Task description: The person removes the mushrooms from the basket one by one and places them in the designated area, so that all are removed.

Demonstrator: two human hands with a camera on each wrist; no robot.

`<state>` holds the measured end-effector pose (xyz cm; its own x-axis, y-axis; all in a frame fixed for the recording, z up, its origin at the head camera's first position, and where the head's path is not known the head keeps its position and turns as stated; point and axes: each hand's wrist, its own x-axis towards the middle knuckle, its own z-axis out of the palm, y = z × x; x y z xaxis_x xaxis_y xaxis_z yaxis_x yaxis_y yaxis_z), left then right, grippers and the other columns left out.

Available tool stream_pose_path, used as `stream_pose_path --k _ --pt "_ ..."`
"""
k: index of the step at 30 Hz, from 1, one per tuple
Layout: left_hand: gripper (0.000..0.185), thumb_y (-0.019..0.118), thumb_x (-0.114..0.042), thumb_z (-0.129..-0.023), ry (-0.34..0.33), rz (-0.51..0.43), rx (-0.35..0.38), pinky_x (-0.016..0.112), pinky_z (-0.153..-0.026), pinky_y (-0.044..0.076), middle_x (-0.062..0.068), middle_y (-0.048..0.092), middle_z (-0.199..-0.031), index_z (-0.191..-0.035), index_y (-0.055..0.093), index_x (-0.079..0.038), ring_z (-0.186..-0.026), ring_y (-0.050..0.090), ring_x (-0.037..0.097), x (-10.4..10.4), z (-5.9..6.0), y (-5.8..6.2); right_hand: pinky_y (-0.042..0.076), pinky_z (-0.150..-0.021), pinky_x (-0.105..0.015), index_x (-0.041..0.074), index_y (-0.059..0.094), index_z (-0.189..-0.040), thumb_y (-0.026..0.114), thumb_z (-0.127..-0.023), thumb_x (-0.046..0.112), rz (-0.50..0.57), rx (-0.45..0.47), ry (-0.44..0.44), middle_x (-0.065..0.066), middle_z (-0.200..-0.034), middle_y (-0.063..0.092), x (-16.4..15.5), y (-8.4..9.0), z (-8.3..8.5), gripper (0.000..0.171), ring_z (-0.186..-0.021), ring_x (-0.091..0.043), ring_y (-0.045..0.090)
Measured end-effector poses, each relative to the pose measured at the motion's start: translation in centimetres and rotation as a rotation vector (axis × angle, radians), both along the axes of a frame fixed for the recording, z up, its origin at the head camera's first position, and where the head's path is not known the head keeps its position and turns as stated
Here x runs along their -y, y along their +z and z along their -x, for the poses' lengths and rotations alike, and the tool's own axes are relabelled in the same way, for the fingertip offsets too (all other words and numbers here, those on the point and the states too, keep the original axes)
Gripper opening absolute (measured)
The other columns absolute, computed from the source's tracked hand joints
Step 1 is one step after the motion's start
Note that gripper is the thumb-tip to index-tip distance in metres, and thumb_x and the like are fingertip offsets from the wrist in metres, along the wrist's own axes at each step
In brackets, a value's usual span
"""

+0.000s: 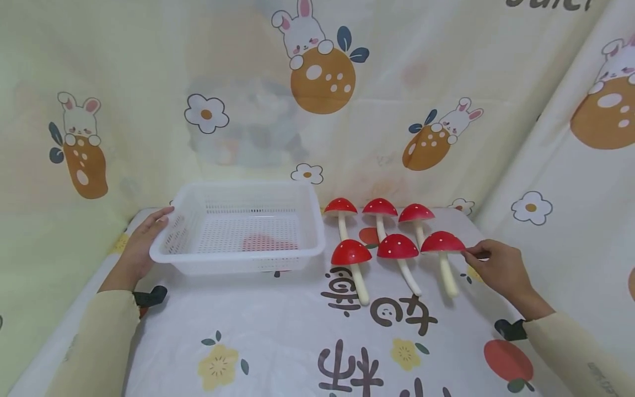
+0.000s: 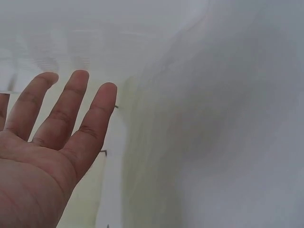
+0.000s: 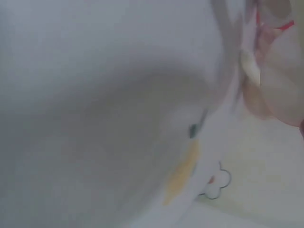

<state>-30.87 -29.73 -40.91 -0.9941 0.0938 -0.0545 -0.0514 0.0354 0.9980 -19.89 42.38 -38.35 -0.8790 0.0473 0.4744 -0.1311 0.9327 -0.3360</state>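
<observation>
In the head view, my left hand rests against the left end of a white perforated plastic basket. Its fingers look extended in the left wrist view. At the far right, my right hand pinches the cap rim of a toy mushroom, red with white dots and a pale stem. The right wrist view is blurred, with a sliver of the red rim at its edge. Several matching mushrooms stand to the left in two rows, among them a front one and a back one.
A white patterned cloth covers the table. Behind it hangs a cream curtain printed with rabbits and flowers, and another curtain side closes off the right. The basket stands left of the mushrooms, near the back curtain.
</observation>
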Motion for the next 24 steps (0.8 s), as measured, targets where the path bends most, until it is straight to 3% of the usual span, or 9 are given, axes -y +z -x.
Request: stream_pose_path --k 6,13,19,22,24 --pt "0.061 0.044 -0.056 -0.098 0.006 -0.021 0.007 0.015 -0.078 0.054 0.006 0.019 -0.163 -0.154 0.029 -0.037 -0.110 0.049 0.001 -0.3 -0.7 0.1 0.047 -0.048 -0.018 -0.002 0.069 -0.086 0.078 -0.081 0.006 0.002 0.093 -0.039 -0.019 -0.080 0.071 -0.1 -1.2 -0.2 0.013 -0.069 -0.028 0.065" --pt "0.062 0.044 -0.059 -0.097 0.021 0.017 0.018 0.017 -0.077 0.056 0.009 0.018 -0.164 -0.153 0.029 -0.039 -0.108 0.050 0.003 -0.1 -0.5 -0.1 0.044 -0.047 -0.020 -0.005 0.071 -0.088 0.077 -0.082 0.006 -0.017 0.172 -0.038 -0.016 -0.074 0.071 0.3 -1.4 -0.6 0.014 -0.061 -0.016 0.056" --pt "0.060 0.040 -0.061 -0.098 0.033 0.130 0.008 0.019 -0.080 0.056 0.009 0.019 -0.164 -0.153 0.028 -0.042 -0.113 0.051 0.007 0.3 -0.1 -0.2 0.051 -0.051 -0.024 -0.004 0.070 -0.094 0.076 -0.083 0.007 -0.017 0.230 -0.042 -0.018 -0.083 0.072 0.1 -1.4 -1.1 0.017 -0.070 -0.029 0.065" --pt "0.061 0.030 -0.064 -0.099 0.016 0.280 -0.008 0.038 -0.097 0.054 0.011 0.019 -0.164 -0.155 0.024 -0.041 -0.133 0.045 0.024 0.8 0.0 0.1 0.058 -0.057 -0.035 -0.005 0.068 -0.100 0.076 -0.083 0.010 -0.053 0.264 -0.060 -0.024 -0.092 0.071 0.3 -0.5 -2.1 0.024 -0.083 -0.042 0.066" --pt "0.065 0.023 -0.066 -0.099 -0.003 0.368 -0.016 0.054 -0.108 0.043 0.011 0.016 -0.166 -0.157 0.020 -0.036 -0.145 0.031 0.037 0.9 -0.2 1.1 0.058 -0.058 -0.040 -0.005 0.067 -0.104 0.074 -0.085 0.013 -0.090 0.266 -0.076 -0.026 -0.097 0.070 0.9 0.6 -3.0 0.027 -0.087 -0.046 0.065"
